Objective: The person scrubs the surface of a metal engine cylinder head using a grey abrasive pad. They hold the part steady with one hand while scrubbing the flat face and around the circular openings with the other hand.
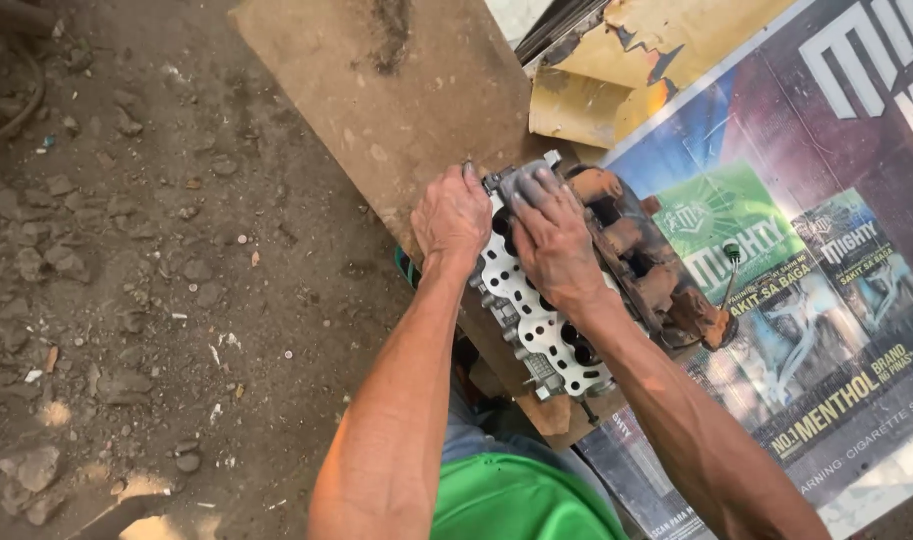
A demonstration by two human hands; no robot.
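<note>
1. I look down at my 2 bare hands, both resting on a metal engine cylinder head [536, 320] that lies lengthwise in front of me.
2. My left hand [453, 215] sits on the far left corner of the cylinder head, knuckles up and fingers curled down over its edge. I cannot tell whether the fingers grip it or only press on it.
3. My right hand [554, 240] lies just beside the left, palm down, its grey, grimy fingers spread flat across the far end of the part.
4. Nearer to me than both hands, the flat silver face of the cylinder head shows large round openings and many small holes.
5. To the right of my right hand runs a rusty orange-brown manifold [646, 260], touching the cylinder head along its side.
6. Beneath the part is a worn brown board [396, 90] serving as the counter, stretching away beyond my left hand.
7. Right of my right hand, a glossy printed poster [826, 330] in green, dark purple and blue covers the surface.
8. Left of my left hand lies the bare dirt ground [146, 250], strewn with small stones.
9. Close to my body, between my forearms, my green shirt [516, 500] is visible.
</note>
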